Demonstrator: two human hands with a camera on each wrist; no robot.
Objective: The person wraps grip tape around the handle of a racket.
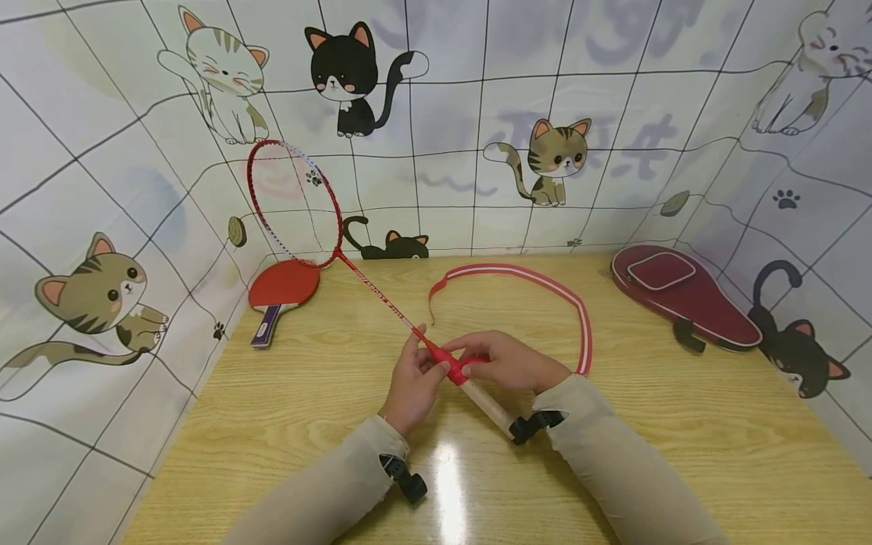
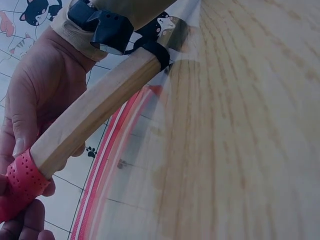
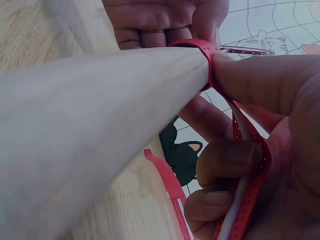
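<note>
A wood-grained table (image 1: 327, 386) carries a red paddle (image 1: 286, 286), a curved red-and-white strip (image 1: 585, 333) and a maroon case (image 1: 702, 304).

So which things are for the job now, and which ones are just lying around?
For the job:
badminton racket
red tape, partly wrapped round its wooden handle

Just lying around:
red table tennis bat
dark red case

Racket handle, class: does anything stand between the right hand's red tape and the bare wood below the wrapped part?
Nothing visible does. The red tape runs from the right hand to the wrapped part, the bare wood just below lies exposed, and the left hand is off it.
</note>
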